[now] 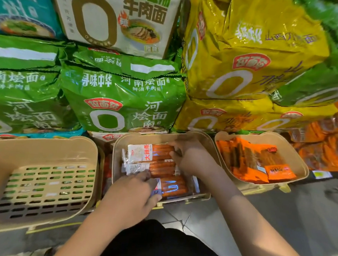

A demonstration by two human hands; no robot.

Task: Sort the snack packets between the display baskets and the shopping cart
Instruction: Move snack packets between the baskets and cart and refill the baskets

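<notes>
Several clear snack packets of orange-red sticks with white labels [152, 153] lie stacked in the middle tan display basket [117, 150]. My left hand [132, 195] reaches in from the front. Its thumb and fingers pinch the white left end of the front snack packet [173, 187]. At the far right side of the same basket, my right hand [188, 155] has its fingers curled round the right end of the upper packets. No shopping cart is in view.
An empty slotted tan basket [43, 159] stands to the left. A right-hand tan basket [295, 149] holds orange packets [261, 163]. Big green noodle bags [122, 97] and yellow noodle bags [248, 53] are stacked behind. Grey floor [277, 213] lies in front.
</notes>
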